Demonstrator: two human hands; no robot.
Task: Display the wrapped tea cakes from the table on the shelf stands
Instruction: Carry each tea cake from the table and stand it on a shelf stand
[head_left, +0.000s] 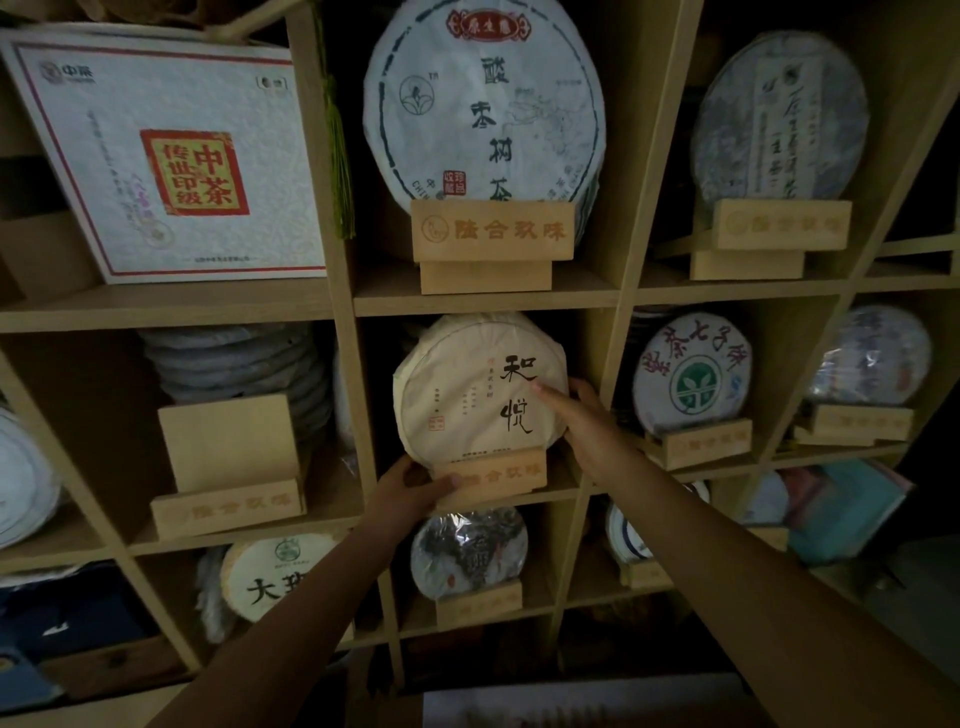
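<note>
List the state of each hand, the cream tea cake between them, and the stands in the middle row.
Cream tea cake: upright on its stand.
Its stand: loaded.
Left hand: gripping that stand's left end.
Right hand: fingers straight against the cake's face.
Left-cell stand: empty.

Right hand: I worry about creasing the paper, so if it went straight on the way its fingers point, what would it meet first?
The right hand points up-left, its fingers already on the face of the cream tea cake in its wooden stand. It would likely slide over that wrapper first.
</note>
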